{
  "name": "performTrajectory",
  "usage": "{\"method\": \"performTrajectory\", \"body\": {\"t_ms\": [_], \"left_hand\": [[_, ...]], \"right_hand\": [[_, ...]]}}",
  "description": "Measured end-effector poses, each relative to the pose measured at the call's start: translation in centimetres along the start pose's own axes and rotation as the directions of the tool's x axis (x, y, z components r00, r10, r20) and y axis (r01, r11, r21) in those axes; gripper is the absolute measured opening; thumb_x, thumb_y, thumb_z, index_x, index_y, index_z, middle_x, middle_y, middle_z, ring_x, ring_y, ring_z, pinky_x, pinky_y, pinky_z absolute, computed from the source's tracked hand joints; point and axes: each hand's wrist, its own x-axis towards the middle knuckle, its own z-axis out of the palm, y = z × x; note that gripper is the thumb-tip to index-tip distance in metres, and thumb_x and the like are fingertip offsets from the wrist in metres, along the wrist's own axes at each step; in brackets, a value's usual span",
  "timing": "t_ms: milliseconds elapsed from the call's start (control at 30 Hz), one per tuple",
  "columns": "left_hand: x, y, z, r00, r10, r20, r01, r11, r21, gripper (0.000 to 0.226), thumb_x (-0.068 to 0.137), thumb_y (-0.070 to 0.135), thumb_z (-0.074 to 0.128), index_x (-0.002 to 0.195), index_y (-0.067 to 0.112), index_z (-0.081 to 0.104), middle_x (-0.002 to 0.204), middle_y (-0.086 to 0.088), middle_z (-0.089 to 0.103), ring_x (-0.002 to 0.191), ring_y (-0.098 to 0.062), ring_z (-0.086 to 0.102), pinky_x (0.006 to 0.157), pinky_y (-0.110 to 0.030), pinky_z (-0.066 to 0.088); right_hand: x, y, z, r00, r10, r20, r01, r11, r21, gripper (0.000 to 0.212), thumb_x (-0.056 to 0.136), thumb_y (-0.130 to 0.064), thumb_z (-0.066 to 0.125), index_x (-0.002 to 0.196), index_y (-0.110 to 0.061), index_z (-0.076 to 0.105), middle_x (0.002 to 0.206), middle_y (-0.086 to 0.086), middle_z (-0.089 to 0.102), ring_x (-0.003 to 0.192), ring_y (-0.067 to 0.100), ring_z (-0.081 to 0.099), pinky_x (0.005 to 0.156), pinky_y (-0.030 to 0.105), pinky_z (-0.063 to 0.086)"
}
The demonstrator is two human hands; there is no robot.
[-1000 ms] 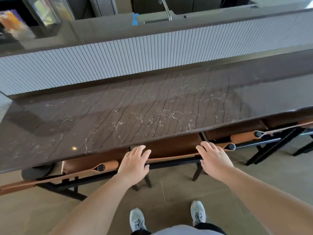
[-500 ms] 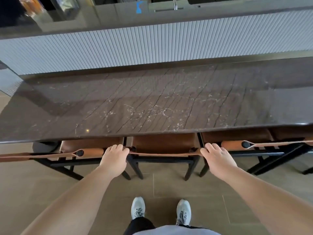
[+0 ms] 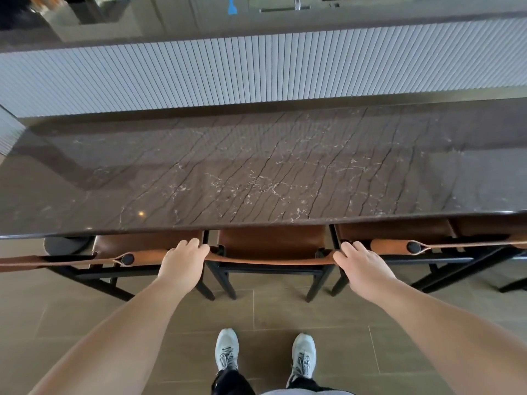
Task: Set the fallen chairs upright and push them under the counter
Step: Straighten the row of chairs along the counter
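Three upright chairs with tan leather seats and black frames stand side by side, their seats partly under the dark marble counter [image 3: 256, 172]. The middle chair [image 3: 272, 243] is straight ahead of me. My left hand [image 3: 184, 259] grips the left end of its leather backrest, fingers curled over the top. At the backrest's right end my right hand [image 3: 362, 266] holds on the same way. The left chair [image 3: 134, 246] and the right chair [image 3: 396, 233] flank it closely.
A white ribbed wall [image 3: 256, 69] rises behind the counter. A round dark base [image 3: 65, 243] sits on the floor at the far left under the counter edge. My two shoes [image 3: 265, 352] stand on the tan tiled floor behind the chairs.
The middle chair has slid further under the counter. My fingers, stretched flat on the backrest a second ago, now curl over its two ends.
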Motion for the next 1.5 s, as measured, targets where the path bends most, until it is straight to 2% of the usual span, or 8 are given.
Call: {"method": "performTrajectory", "body": {"t_ms": [567, 900, 1033, 1100, 1200, 1267, 1367, 1500], "left_hand": [[0.2, -0.6, -0.1, 0.999, -0.041, 0.03, 0.043, 0.998, -0.052, 0.033, 0.083, -0.005, 0.051, 0.105, 0.02, 0.053, 0.088, 0.006, 0.033, 0.083, -0.016, 0.036, 0.057, -0.028, 0.033], [0.7, -0.2, 0.1, 0.997, -0.05, 0.059, 0.051, 0.999, -0.011, 0.035, 0.084, -0.002, 0.052, 0.11, 0.022, 0.052, 0.09, 0.006, 0.032, 0.084, -0.015, 0.035, 0.055, -0.028, 0.031], [0.6, 0.4, -0.4, 0.994, -0.08, 0.075, 0.081, 0.997, -0.018, 0.032, 0.085, 0.0, 0.048, 0.109, 0.02, 0.052, 0.091, 0.003, 0.034, 0.085, -0.017, 0.037, 0.06, -0.03, 0.034], [0.6, 0.8, -0.8, 0.993, -0.09, 0.08, 0.093, 0.995, -0.03, 0.025, 0.088, 0.009, 0.049, 0.11, 0.021, 0.054, 0.092, 0.003, 0.038, 0.086, -0.017, 0.039, 0.066, -0.031, 0.037], [0.4, 2.1, -1.2, 0.995, -0.056, 0.081, 0.067, 0.988, -0.141, 0.027, 0.092, 0.029, 0.055, 0.119, 0.025, 0.056, 0.104, 0.004, 0.052, 0.097, -0.018, 0.049, 0.085, -0.034, 0.045], [0.1, 3.6, -1.7, 0.997, -0.028, 0.069, 0.048, 0.95, -0.31, 0.036, 0.092, 0.035, 0.058, 0.127, 0.028, 0.054, 0.119, 0.006, 0.055, 0.11, -0.018, 0.051, 0.093, -0.035, 0.044], [-0.4, 6.7, -2.7, 0.999, 0.013, 0.045, 0.014, 0.84, -0.542, 0.04, 0.092, 0.039, 0.061, 0.13, 0.031, 0.051, 0.128, 0.013, 0.051, 0.116, -0.011, 0.049, 0.089, -0.028, 0.041], [-0.9, 10.7, -4.3, 0.999, 0.046, 0.008, -0.026, 0.694, -0.72, 0.042, 0.088, 0.043, 0.061, 0.128, 0.038, 0.05, 0.124, 0.021, 0.048, 0.117, 0.001, 0.047, 0.092, -0.022, 0.036]], "right_hand": [[2.2, 0.6, -0.9, 0.999, -0.047, -0.023, 0.046, 0.998, -0.043, 0.035, 0.074, 0.004, 0.056, 0.1, -0.019, 0.051, 0.098, 0.0, 0.044, 0.082, 0.02, 0.034, 0.057, 0.03, 0.032], [2.6, 1.2, -0.9, 0.999, -0.04, -0.028, 0.04, 0.999, -0.023, 0.036, 0.069, 0.003, 0.06, 0.095, -0.02, 0.048, 0.096, 0.0, 0.042, 0.079, 0.019, 0.029, 0.055, 0.031, 0.033], [2.6, 1.2, -0.7, 0.999, -0.031, -0.033, 0.031, 0.999, -0.017, 0.036, 0.07, 0.002, 0.06, 0.095, -0.02, 0.048, 0.095, 0.0, 0.042, 0.079, 0.018, 0.03, 0.055, 0.03, 0.035], [2.7, 1.2, -1.0, 0.999, -0.018, -0.032, 0.018, 1.0, -0.004, 0.033, 0.073, 0.001, 0.058, 0.096, -0.021, 0.047, 0.096, 0.0, 0.042, 0.08, 0.018, 0.03, 0.057, 0.03, 0.034], [3.0, 1.2, -1.4, 0.999, -0.026, -0.031, 0.028, 0.998, 0.062, 0.025, 0.08, -0.008, 0.056, 0.096, -0.023, 0.045, 0.097, -0.001, 0.041, 0.085, 0.018, 0.036, 0.065, 0.031, 0.038], [3.0, 1.0, -1.7, 0.999, -0.02, -0.039, 0.026, 0.989, 0.147, 0.019, 0.085, -0.019, 0.055, 0.102, -0.023, 0.048, 0.101, -0.003, 0.043, 0.094, 0.019, 0.044, 0.075, 0.033, 0.043], [2.5, 0.9, -2.1, 0.998, 0.014, -0.067, 0.008, 0.95, 0.312, 0.032, 0.088, -0.029, 0.053, 0.119, -0.022, 0.053, 0.113, -0.005, 0.048, 0.106, 0.019, 0.044, 0.088, 0.034, 0.043], [1.3, 0.6, -2.6, 0.99, 0.118, -0.077, -0.056, 0.831, 0.553, 0.039, 0.087, -0.031, 0.055, 0.125, -0.026, 0.052, 0.123, -0.012, 0.048, 0.114, 0.013, 0.042, 0.09, 0.031, 0.043]]}}
